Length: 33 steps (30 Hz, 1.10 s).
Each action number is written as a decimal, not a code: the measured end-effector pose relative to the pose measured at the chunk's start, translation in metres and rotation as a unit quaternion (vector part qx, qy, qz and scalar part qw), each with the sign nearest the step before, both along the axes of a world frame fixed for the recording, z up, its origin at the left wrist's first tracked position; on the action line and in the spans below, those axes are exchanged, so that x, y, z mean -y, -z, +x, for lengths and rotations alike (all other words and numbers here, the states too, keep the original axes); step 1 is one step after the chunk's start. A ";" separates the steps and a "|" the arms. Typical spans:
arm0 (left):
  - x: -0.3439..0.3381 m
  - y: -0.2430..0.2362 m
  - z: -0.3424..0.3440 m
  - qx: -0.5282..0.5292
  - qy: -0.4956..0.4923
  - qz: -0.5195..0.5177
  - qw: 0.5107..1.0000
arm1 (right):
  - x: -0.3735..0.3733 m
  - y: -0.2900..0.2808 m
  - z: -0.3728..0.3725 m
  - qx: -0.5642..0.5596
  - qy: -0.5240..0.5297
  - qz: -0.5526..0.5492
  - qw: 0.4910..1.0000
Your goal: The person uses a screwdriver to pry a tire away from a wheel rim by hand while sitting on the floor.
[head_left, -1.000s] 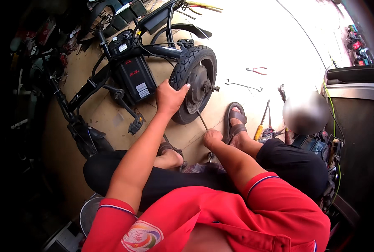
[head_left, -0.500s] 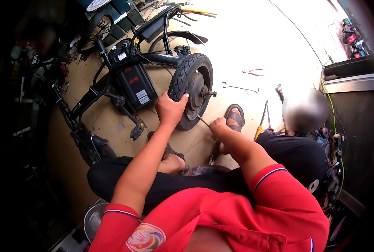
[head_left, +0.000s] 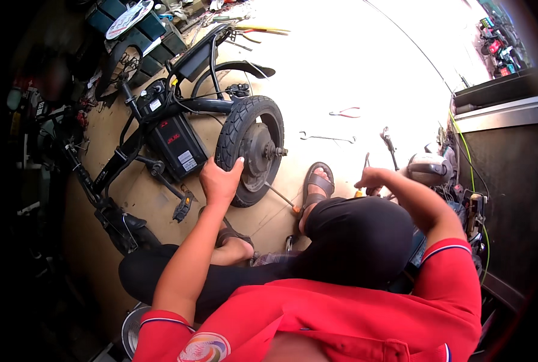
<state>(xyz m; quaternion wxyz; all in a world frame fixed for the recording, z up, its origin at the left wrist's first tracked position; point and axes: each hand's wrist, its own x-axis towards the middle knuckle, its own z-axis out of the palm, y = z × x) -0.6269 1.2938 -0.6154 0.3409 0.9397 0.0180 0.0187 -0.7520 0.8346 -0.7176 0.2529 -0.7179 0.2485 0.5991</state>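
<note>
My left hand (head_left: 220,181) is closed on the black tyre (head_left: 231,136) of a hub-motor wheel (head_left: 258,151), its thumb on the edge near the rim. A screwdriver (head_left: 295,209) with an orange handle leans out of the wheel's lower part, its tip at the rim, and neither hand holds it. Off to the right, my right hand (head_left: 371,177) reaches down to the floor. Its bent fingers close around a yellow-handled screwdriver (head_left: 358,193), whose shaft shows above them; the fingers are partly hidden.
An electric bike frame (head_left: 205,105) with a black battery box (head_left: 177,145) lies left of the wheel. On the floor are red-handled pliers (head_left: 345,113), a wrench (head_left: 328,138) and a dark hand tool (head_left: 389,146). A dark cabinet (head_left: 504,157) stands at right, blue bins (head_left: 145,37) at back left.
My right hand has let go of the screwdriver at the wheel and moved right to the yellow-handled one. The left hand stays on the tyre. The whole view has shifted.
</note>
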 end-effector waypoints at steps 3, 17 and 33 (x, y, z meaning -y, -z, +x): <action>0.006 -0.017 -0.005 -0.055 -0.017 0.033 0.998 | -0.029 0.074 -0.086 0.141 -0.287 -0.083 0.944; 0.003 -0.011 0.003 -0.020 0.023 0.004 1.000 | -0.030 0.046 -0.111 0.187 0.132 -0.314 0.922; 0.015 -0.021 0.001 -0.079 0.002 -0.045 0.996 | -0.153 -0.014 -0.012 0.417 0.454 0.352 0.704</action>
